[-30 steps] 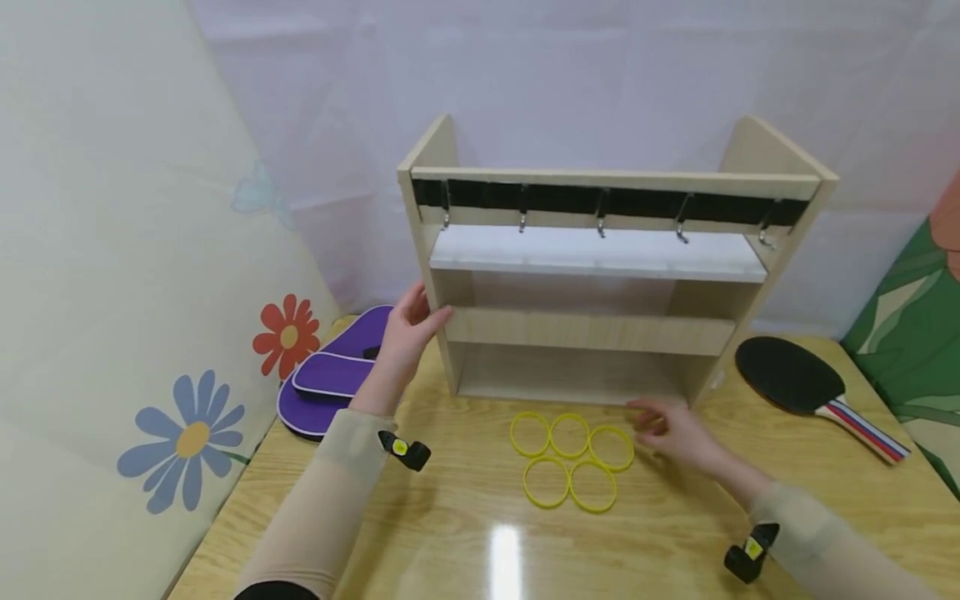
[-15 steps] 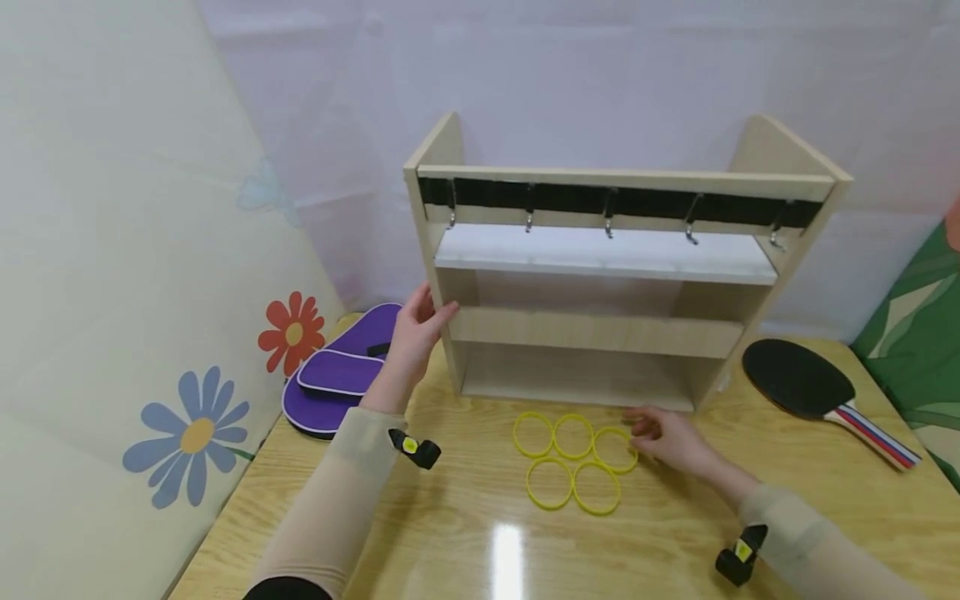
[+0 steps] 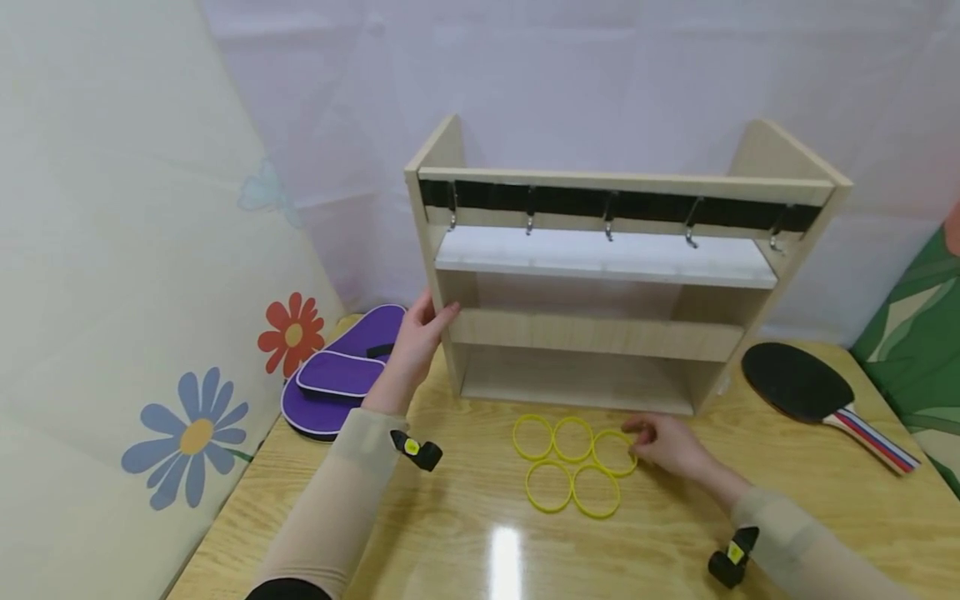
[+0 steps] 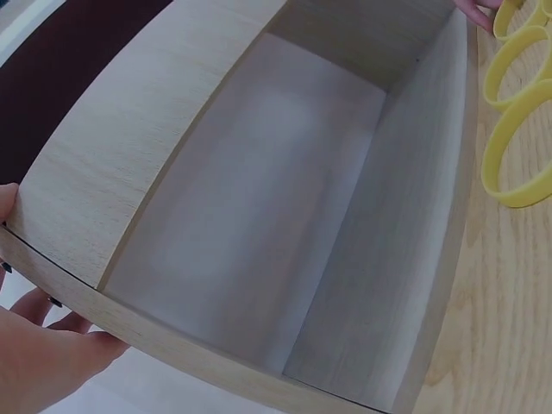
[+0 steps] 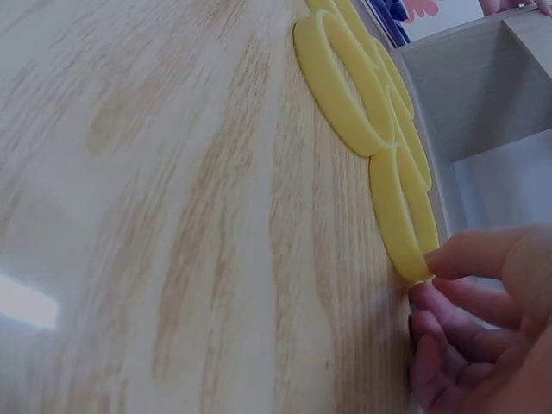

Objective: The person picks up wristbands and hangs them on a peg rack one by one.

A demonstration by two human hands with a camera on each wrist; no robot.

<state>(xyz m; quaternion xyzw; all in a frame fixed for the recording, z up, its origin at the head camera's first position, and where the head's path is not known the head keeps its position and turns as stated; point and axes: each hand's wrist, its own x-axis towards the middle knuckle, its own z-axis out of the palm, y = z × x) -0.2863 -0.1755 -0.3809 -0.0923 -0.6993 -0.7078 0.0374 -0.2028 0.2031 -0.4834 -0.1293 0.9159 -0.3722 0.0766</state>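
A light wooden shelf unit (image 3: 592, 335) stands upright on the table, a row of metal hooks (image 3: 609, 227) along its black upper strip. My left hand (image 3: 411, 348) grips its left side panel, thumb in front and fingers on the outer side; the left wrist view shows the thumb only partly. Several yellow rings (image 3: 548, 510) lie flat and close together before the shelf. At the rightmost ring (image 5: 392, 216), my right hand (image 3: 669, 447) pinches the outer edge between thumb and index finger, the other fingers curled below. That ring still appears to lie on the table.
Behind my left forearm is a purple case (image 3: 337, 373) with white piping. A black table tennis bat (image 3: 797, 382) with a striped handle lies right of the shelf. A pale cloth (image 3: 600, 75) hangs behind, and a flower-patterned wall (image 3: 112, 250) borders the left.
My right hand has moved slightly left, from beside the rightmost ring onto its edge. My left hand stays on the shelf's side. The head view has shifted a little.
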